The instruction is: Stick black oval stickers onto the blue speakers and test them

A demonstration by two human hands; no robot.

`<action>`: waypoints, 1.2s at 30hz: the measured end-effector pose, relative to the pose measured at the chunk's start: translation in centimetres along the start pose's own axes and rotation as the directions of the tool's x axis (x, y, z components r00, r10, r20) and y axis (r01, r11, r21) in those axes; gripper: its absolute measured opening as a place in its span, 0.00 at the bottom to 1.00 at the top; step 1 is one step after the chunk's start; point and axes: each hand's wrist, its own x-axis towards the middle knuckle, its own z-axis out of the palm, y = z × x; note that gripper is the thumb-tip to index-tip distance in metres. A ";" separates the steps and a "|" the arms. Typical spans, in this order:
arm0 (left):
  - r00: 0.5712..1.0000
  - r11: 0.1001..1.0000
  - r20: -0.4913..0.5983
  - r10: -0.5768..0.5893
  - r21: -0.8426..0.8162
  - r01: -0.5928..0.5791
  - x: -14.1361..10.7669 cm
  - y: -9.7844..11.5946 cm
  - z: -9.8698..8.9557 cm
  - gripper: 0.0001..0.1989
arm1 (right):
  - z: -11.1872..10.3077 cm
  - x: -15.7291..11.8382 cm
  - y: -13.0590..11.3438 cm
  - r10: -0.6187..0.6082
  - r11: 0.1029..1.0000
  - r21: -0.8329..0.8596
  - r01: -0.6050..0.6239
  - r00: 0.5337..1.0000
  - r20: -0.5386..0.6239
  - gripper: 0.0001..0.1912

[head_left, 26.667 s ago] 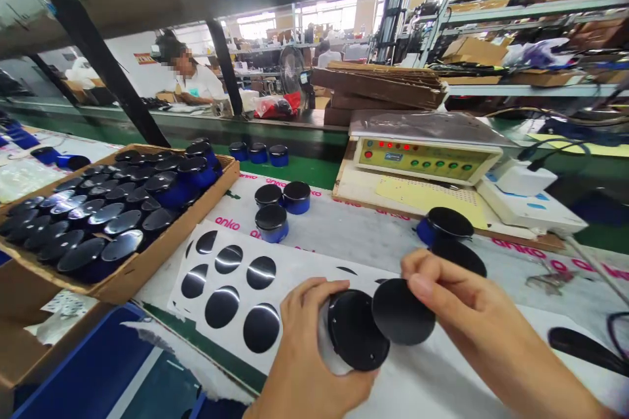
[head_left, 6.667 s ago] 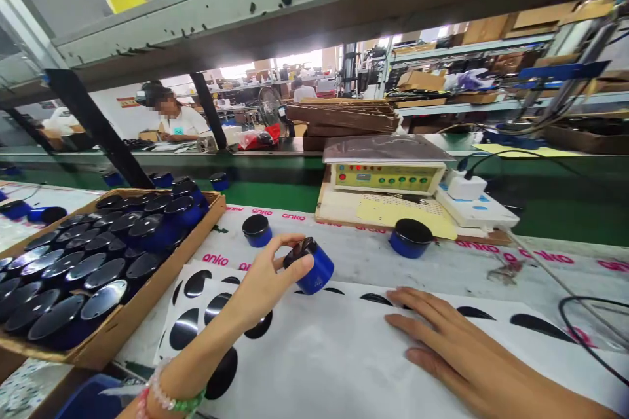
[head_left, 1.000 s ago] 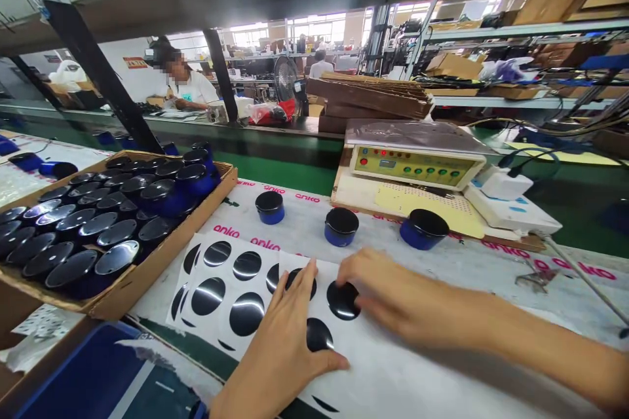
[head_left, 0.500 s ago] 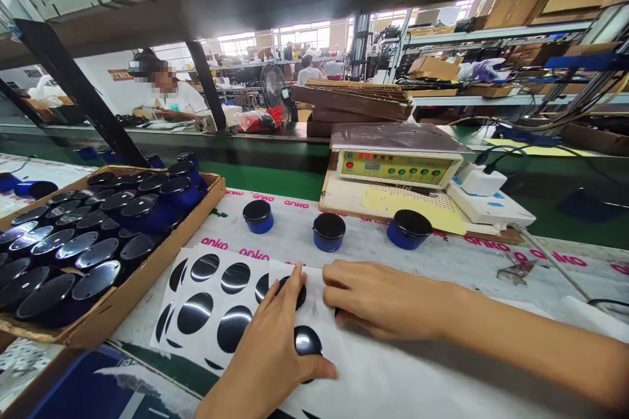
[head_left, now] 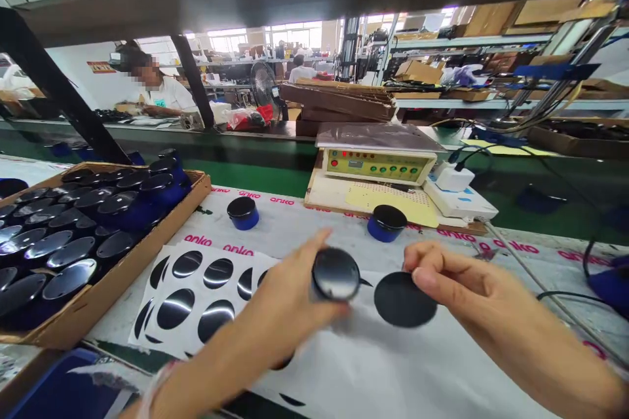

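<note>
One item in each hand: grips a short round cup with a glossy black top (head_left: 337, 273) between the thumb and fingers of the bare left hand (head_left: 289, 291), slightly blurred, and pinches a thin, flat, matte-black disc (head_left: 405, 301) by its upper right edge in the closed thumb and fingertips of the bare right hand (head_left: 464, 288). Holds the disc just beside the cup, not touching, both over a plain white paper sheet (head_left: 378, 366). Wears a pale pink bracelet (head_left: 160, 376) on the left wrist. Shows, just beyond the left forearm, overlapping white sheets of shiny black circles (head_left: 197, 287). Farther back, on white table covering printed with pink "anko" lettering (head_left: 304, 226), includes a black-topped blue cup (head_left: 242, 213) at left and a matching round blue cup (head_left: 387, 222) near a cream control box with a yellow panel (head_left: 373, 167), a lit red lamp and green buttons. Takes in, at far left, a brown cardboard tray (head_left: 147, 249) packed with rows of blue cups with black tops (head_left: 71, 252). Captures in the background a person in a white shirt (head_left: 170, 91), a round black fan (head_left: 263, 84) and a stack of flat brown cardboard (head_left: 339, 105).
</note>
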 end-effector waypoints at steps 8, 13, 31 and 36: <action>0.963 0.858 0.000 -0.270 -0.454 0.241 -6.8 0.3 6.9 0.48 | 3.7 -1.9 3.5 0.220 0.949 0.213 -0.232 0.972 0.077 0.17; 0.967 0.836 -0.018 -0.253 -0.508 0.209 -6.5 0.0 7.0 0.48 | 3.9 -1.9 4.3 0.184 0.952 0.233 -0.200 0.979 0.089 0.14; 0.979 0.891 -0.030 -0.199 -0.422 0.168 -6.8 -0.5 7.0 0.45 | 4.4 -1.6 4.3 0.082 0.996 0.024 -0.082 0.996 0.016 0.15; 0.983 0.908 -0.058 -0.172 -0.397 0.136 -6.9 -0.7 7.2 0.45 | 4.4 -1.8 4.7 0.006 0.998 -0.064 -0.006 1.000 0.003 0.13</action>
